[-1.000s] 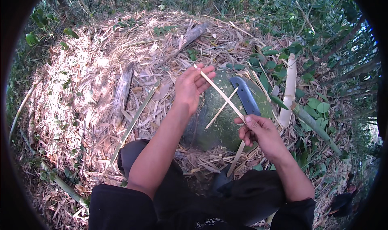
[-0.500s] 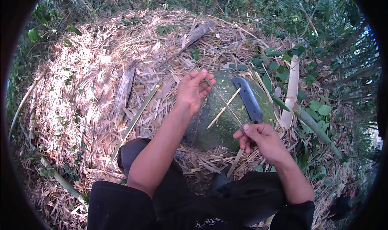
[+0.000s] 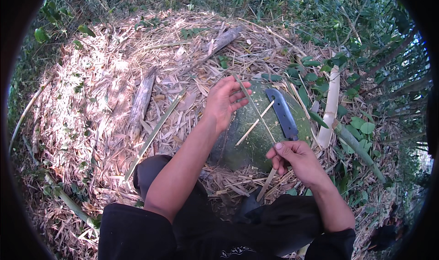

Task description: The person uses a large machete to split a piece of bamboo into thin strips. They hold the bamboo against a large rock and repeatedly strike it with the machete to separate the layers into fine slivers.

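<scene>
A thin green bamboo strip slants between my two hands above a large green, rounded stone-like surface. My right hand pinches its lower end between thumb and bent fingers. Up by the other end, my left hand has its fingers spread, and the strip runs across them without a visible tight grip. Behind the strip, a thin pale sliver lies on the green surface. A broad dark blade with holes rests there too, its handle partly hidden by my right hand.
Dry leaves and litter cover the ground. A long green strip and a weathered log piece lie to the left. At right are a pale split bamboo piece and a green bamboo pole. Another log lies farther off.
My left hand has loosened its pinch and its fingers have spread, shifting slightly right. The strip's upper end sits a little higher. My right hand keeps its hold.
</scene>
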The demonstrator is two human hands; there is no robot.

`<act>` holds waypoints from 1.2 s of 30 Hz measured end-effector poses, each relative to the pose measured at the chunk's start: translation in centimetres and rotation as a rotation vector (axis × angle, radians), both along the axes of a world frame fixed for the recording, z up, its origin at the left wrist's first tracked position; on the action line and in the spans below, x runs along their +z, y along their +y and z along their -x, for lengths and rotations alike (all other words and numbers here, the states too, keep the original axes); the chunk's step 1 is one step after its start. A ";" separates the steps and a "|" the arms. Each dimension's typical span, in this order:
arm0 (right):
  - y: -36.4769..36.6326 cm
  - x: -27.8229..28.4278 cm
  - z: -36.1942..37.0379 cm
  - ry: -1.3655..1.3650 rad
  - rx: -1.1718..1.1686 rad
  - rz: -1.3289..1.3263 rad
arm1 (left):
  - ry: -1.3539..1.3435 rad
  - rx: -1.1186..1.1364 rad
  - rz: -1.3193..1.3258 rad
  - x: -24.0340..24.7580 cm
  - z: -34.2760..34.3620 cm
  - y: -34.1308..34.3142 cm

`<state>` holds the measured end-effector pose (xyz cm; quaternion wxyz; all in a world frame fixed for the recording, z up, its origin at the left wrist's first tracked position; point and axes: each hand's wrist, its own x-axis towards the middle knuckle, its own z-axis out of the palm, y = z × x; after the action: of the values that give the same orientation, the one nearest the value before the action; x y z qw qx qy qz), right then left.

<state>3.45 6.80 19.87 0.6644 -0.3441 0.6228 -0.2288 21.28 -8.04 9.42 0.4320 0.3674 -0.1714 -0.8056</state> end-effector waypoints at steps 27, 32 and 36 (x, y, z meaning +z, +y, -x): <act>0.2 -0.7 -0.6 0.124 0.137 -0.011 | 0.217 -0.018 -0.014 -1.6 0.5 -0.1; 0.3 -0.7 -0.6 0.130 0.151 -0.003 | 0.242 -0.028 -0.041 -2.0 0.7 -0.1; 0.4 -1.0 -0.5 0.123 0.160 0.019 | 0.204 -0.034 -0.005 -2.2 0.7 -0.1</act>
<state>3.97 7.24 18.88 0.6377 -0.4126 0.6307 -0.1595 20.62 -8.10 7.23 0.4326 0.2815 -0.1306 -0.8465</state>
